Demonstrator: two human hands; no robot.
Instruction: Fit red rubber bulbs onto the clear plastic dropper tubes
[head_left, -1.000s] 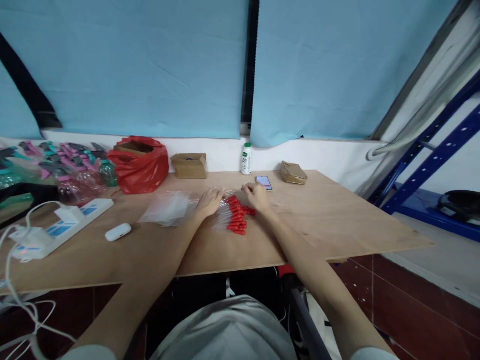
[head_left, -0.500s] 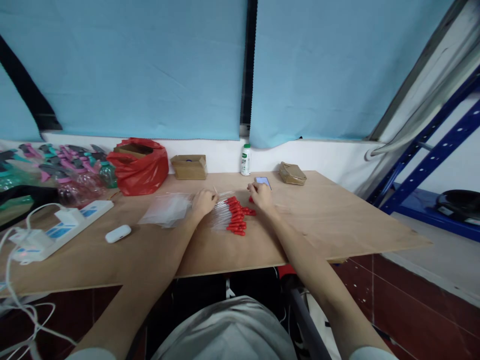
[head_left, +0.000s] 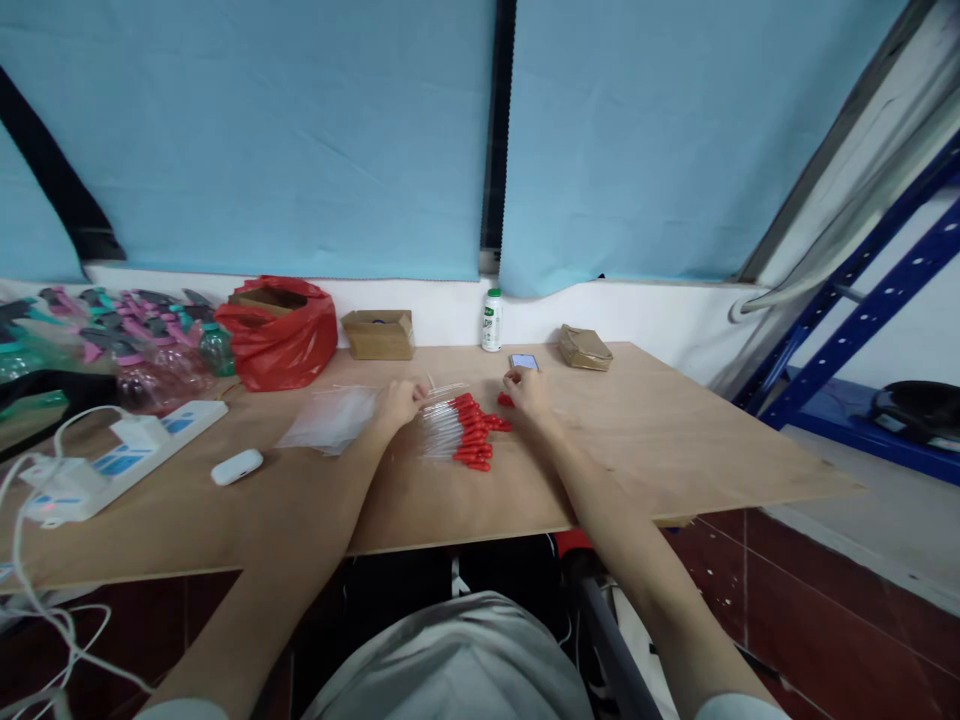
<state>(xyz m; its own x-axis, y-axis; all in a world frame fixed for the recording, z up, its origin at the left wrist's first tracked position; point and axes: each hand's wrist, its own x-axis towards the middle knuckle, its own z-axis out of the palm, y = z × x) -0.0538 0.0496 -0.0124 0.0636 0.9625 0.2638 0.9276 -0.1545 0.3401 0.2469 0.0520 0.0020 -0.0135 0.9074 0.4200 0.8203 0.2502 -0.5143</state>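
Note:
A bundle of clear thin droppers with red bulbs point(head_left: 474, 432) lies on the table between my hands, tubes pointing left and bulbs right. At the tubes' left end is my left hand point(head_left: 401, 403), its fingers pinched together; what sits between them, if anything, is too small to tell. Several loose clear tubes point(head_left: 450, 390) lie just right of those fingertips. My right hand point(head_left: 529, 392) is closed in a pinch beyond the bulbs, and a few small red bulbs point(head_left: 505, 400) show under its fingers. Clear plastic bags point(head_left: 330, 420) lie flat beside my left wrist.
Along the wall stand a red plastic bag point(head_left: 281, 340), a cardboard box point(head_left: 379, 335), a white bottle point(head_left: 491, 322) and a brown package point(head_left: 585, 347). A phone point(head_left: 523, 361) lies behind my right hand. Leftward are a white case point(head_left: 236, 467), a power strip point(head_left: 124, 465) and spray bottles point(head_left: 154, 365).
My left hand has shifted slightly left, away from the tubes. My right hand has moved a little to the right. The dropper bundle lies as before.

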